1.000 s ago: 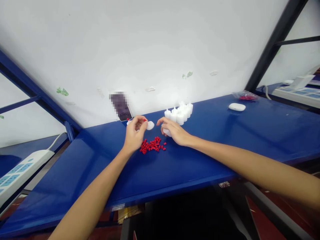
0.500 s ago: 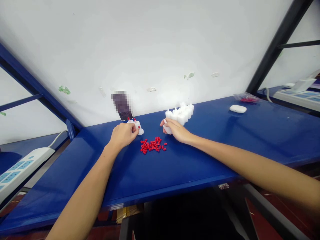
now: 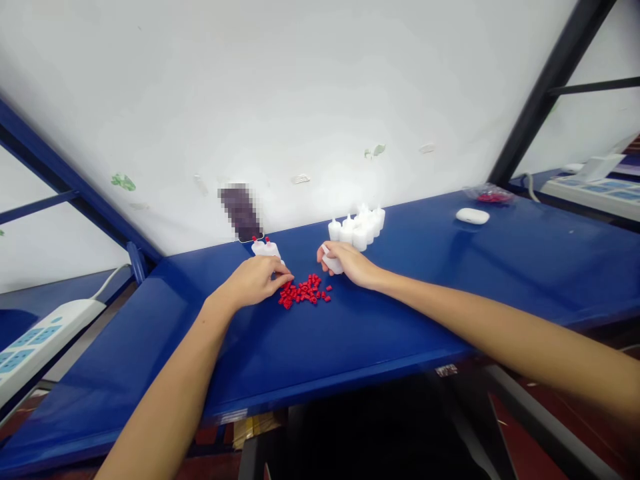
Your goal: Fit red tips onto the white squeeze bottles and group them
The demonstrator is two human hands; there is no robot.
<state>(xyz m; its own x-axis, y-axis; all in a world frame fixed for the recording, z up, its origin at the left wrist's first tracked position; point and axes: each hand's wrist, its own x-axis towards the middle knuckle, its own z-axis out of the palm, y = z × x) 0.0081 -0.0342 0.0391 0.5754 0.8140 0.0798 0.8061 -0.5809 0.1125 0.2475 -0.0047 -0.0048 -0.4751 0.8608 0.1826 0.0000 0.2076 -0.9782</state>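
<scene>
My right hand (image 3: 353, 262) is closed around a small white squeeze bottle (image 3: 333, 265), tilted with its bare nozzle toward the upper left. My left hand (image 3: 257, 279) reaches the left edge of a pile of small red caps (image 3: 306, 291) on the table. Its thumb and forefinger are pinched together there; whether a cap is between them I cannot make out. Behind the left hand stand white bottles with red caps on their tips (image 3: 267, 249), partly hidden by the fingers. Beyond my right hand is a cluster of several uncapped white bottles (image 3: 360, 235).
The blue table (image 3: 350, 347) ends at a white wall. A phone with a blurred screen (image 3: 241, 213) leans on that wall. To the right lie a white case (image 3: 473, 216) and a clear bag with red pieces (image 3: 493, 196). A power strip (image 3: 45, 337) is at the left.
My left hand has moved from the capped bottles toward me and right, down to the red caps. My right hand still holds its bottle, now tilted more. The view has shifted slightly.
</scene>
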